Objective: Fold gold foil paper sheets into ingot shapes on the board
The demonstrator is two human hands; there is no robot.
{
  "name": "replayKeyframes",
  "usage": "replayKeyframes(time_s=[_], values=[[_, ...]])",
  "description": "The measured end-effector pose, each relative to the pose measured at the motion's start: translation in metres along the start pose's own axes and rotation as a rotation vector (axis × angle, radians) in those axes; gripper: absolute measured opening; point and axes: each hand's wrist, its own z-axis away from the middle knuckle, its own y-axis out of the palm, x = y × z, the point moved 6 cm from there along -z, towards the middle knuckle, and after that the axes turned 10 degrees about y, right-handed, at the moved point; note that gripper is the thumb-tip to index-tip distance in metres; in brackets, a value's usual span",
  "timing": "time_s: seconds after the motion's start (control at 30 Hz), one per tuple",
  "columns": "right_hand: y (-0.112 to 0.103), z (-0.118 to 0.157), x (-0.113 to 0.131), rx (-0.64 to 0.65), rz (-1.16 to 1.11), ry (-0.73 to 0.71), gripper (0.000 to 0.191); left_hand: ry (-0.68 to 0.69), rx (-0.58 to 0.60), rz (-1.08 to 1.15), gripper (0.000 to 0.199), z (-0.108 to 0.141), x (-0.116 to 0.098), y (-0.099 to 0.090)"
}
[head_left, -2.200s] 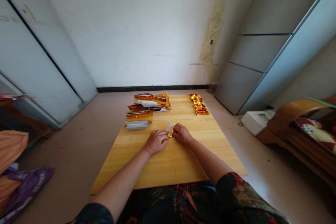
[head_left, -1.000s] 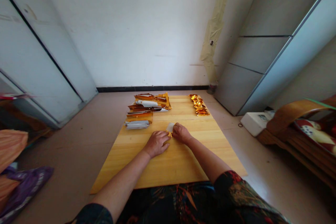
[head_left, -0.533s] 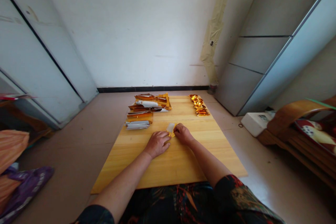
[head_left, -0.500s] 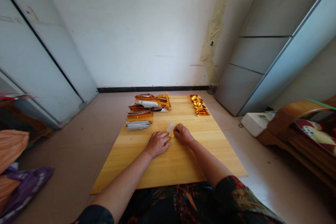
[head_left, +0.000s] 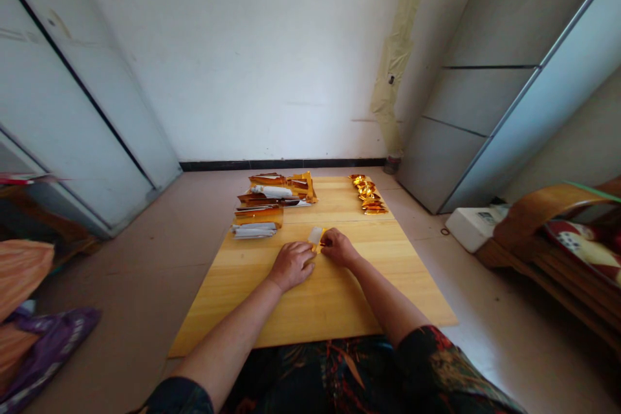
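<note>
A small piece of gold-and-silver foil paper (head_left: 316, 237) stands between my hands, near the middle of a pale wooden board (head_left: 315, 307). My left hand (head_left: 292, 265) and my right hand (head_left: 338, 248) both grip it at its lower end, their fingertips almost meeting. Its lower part is hidden by my fingers. Beyond the hands, at the far left of the board, lie a heap of gold foil strips (head_left: 276, 191) and a stack of silver-white folded foil (head_left: 253, 230). A row of folded gold foil pieces (head_left: 367, 197) lies at the far right.
The board lies on a beige floor, with a white wall behind it. Grey cabinet doors (head_left: 473, 100) stand to the right, above a white box (head_left: 473, 228) and a wooden chair (head_left: 548, 233). Orange and purple bags (head_left: 48, 352) lie at the left.
My hands have come slightly closer together around the foil piece. The foil has turned a little, and its gold edge shows less under my fingers.
</note>
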Motion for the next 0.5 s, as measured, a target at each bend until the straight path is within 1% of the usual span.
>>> replayKeyframes(time_s=[0.27,0.4,0.5], values=[[0.004,-0.006,-0.015,-0.018,-0.087,0.061,0.025,0.012,-0.015,0.004,0.027,0.001,0.001,0.002],[0.004,-0.008,-0.018,-0.044,-0.101,0.064,0.027,0.012,-0.027,0.009,0.026,0.001,0.002,0.002],[0.002,-0.007,-0.016,-0.042,-0.096,0.083,0.026,0.012,-0.029,0.010,0.026,0.001,0.002,0.002]])
